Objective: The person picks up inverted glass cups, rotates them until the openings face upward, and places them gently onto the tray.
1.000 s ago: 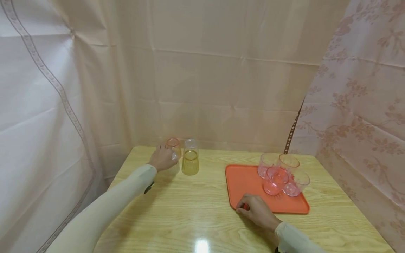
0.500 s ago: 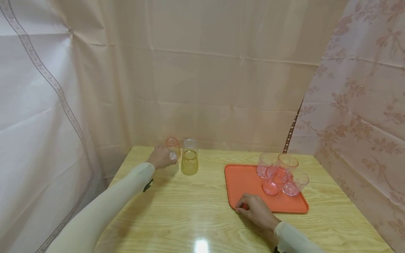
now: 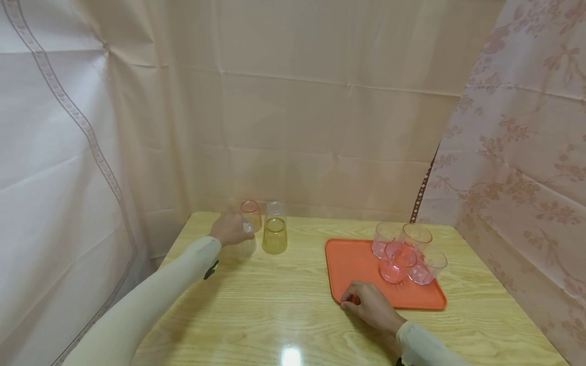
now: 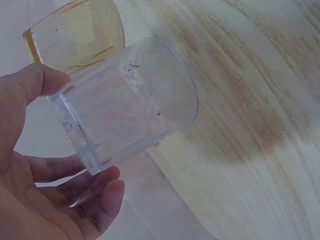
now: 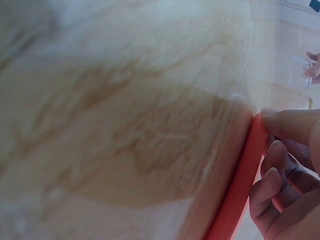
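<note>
My left hand is at the back left of the table, gripping a clear glass by its base between thumb and fingers. That glass is upside down, its rim towards the tabletop in the left wrist view. Close to its right are a pink-tinted glass and a yellow glass, with another clear glass behind the yellow one. My right hand pinches the near left corner of an orange-red tray between thumb and fingertips.
Several upright glasses crowd the right side of the tray, among them a pink one and an orange-rimmed one. Cloth sheets hang behind and beside the wooden table.
My left hand has shifted slightly left with the clear glass, widening the gap to the pink-tinted and yellow glasses. My right hand and the tray have stayed in place.
</note>
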Available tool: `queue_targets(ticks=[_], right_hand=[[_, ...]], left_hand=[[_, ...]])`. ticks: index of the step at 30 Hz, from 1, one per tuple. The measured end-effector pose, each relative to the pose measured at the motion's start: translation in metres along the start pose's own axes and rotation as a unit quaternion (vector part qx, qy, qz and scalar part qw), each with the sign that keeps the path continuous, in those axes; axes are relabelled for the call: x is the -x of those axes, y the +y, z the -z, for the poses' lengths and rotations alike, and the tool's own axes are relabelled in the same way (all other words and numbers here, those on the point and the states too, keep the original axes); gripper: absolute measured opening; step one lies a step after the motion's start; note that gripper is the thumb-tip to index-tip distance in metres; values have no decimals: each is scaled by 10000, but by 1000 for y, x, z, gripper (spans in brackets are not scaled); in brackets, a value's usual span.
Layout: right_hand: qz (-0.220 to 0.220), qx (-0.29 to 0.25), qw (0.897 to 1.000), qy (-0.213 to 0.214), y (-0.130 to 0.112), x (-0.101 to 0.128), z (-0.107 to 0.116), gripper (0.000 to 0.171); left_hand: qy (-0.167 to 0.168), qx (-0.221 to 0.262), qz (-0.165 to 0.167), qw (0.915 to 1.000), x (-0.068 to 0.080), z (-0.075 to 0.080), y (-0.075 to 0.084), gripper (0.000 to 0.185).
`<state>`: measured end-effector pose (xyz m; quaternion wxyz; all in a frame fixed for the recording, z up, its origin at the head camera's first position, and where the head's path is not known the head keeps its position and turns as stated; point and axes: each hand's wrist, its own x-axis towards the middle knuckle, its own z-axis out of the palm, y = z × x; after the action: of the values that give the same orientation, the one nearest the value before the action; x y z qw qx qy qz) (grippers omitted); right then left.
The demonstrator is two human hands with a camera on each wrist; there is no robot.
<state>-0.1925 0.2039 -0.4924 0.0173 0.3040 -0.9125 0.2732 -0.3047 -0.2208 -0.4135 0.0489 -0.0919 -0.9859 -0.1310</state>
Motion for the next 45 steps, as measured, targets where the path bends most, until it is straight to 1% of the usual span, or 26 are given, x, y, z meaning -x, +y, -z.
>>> queue_targets(ticks=[5,8,12,16,24,29,35,38,41,45], right_hand=[[-2,-48,10000,-69,0,-1,2,5],[30,-74,10000,-57,0,-1,2,4],[71,-56,10000,-23,0,-1,1,5],[98,-45,9999,4,0,-1,0,6],[145,-5,9999,67,0,0,0,6],[119,13,9999,68,1,0,0,7],[152,-17,9999,48,1,0,0,6],[190,-19,9998,69,1,0,0,6],[180,-27,9998,73,0,0,0,7],[161,-5,9998,77,-1,0,1,7]], left_hand=[[-25,-218,39,9998,7,3,0,36],[-28,-289,80,9995,11,7,1,41],[-3,-338,145,9993,17,10,1,47],[52,-326,140,9994,22,11,0,50],[37,-375,-66,9993,35,13,6,51],[-46,-344,-186,9992,40,13,11,50],[-167,-302,-248,9991,45,13,19,51],[-169,-242,-279,9992,48,14,24,51],[-162,-147,-348,9992,51,15,30,47],[-131,28,-520,9986,53,14,36,42]])
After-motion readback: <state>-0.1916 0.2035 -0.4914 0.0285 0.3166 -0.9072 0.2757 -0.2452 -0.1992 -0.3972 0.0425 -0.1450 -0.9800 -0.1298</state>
